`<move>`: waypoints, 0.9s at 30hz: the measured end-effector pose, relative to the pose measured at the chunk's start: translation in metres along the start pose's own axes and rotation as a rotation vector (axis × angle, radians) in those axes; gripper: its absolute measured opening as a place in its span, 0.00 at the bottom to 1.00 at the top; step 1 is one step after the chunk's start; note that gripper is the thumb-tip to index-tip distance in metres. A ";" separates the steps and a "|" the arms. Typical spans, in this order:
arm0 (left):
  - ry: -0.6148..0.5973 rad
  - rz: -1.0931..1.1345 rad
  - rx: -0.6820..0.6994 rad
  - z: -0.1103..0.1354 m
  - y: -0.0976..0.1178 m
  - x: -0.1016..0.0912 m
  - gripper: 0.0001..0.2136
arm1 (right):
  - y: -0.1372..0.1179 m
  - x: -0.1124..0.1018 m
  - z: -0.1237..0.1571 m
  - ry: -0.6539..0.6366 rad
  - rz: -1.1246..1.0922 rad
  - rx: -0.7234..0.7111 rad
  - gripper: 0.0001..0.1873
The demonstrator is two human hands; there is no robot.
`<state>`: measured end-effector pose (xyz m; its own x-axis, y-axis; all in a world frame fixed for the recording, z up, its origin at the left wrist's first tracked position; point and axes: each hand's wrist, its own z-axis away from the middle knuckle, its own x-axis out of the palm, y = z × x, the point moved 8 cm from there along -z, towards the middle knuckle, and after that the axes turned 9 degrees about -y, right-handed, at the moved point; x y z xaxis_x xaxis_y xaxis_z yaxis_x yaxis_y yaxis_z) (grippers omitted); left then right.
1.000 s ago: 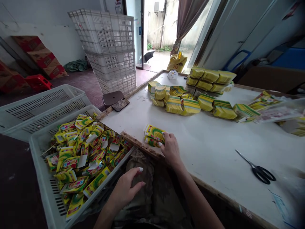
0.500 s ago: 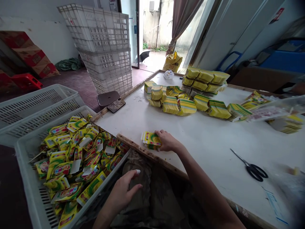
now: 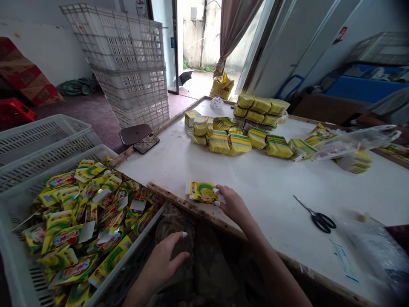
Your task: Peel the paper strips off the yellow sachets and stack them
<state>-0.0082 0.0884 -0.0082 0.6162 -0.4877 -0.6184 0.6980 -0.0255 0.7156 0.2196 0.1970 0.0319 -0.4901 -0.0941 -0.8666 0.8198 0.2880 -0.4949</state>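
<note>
Two hands show in the lower half of the frame. The right hand (image 3: 234, 204) reaches in from the bottom centre onto the table (image 3: 271, 183), and its fingertips pinch the right end of a small stack of yellow packets (image 3: 200, 192). That stack lies flat near the table's wooden front edge, just left of centre. The left hand (image 3: 166, 262) sits low in the frame, off the table, over patterned cloth. Its fingers are loosely spread and it holds nothing.

At the lower left, just beside the table's corner, a white crate (image 3: 128, 251) is heaped with loose packets (image 3: 79, 213) of the same yellow print. Many bundled packets (image 3: 230, 143) lie in a row across the upper middle of the table, with more piled behind them. Black scissors (image 3: 315, 215) lie at the right, well apart from the right hand. A phone (image 3: 146, 143) rests at the table's left corner. Empty crates (image 3: 128, 64) are stacked on the floor at the upper left.
</note>
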 end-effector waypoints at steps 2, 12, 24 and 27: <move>-0.004 -0.009 0.006 0.001 0.001 0.002 0.19 | 0.000 0.007 0.004 0.029 -0.016 0.019 0.26; 0.003 -0.030 -0.018 0.011 0.003 0.006 0.20 | -0.003 0.006 0.001 0.109 -0.035 0.091 0.23; -0.015 -0.021 -0.016 0.005 0.000 0.009 0.20 | 0.007 0.007 -0.007 0.150 -0.029 0.228 0.12; -0.017 -0.001 -0.021 0.004 0.000 0.008 0.20 | 0.006 0.006 -0.004 0.199 -0.092 0.210 0.11</move>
<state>-0.0049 0.0806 -0.0118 0.6094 -0.5026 -0.6133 0.7063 -0.0074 0.7079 0.2203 0.2015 0.0241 -0.5966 0.0840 -0.7981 0.8024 0.0816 -0.5912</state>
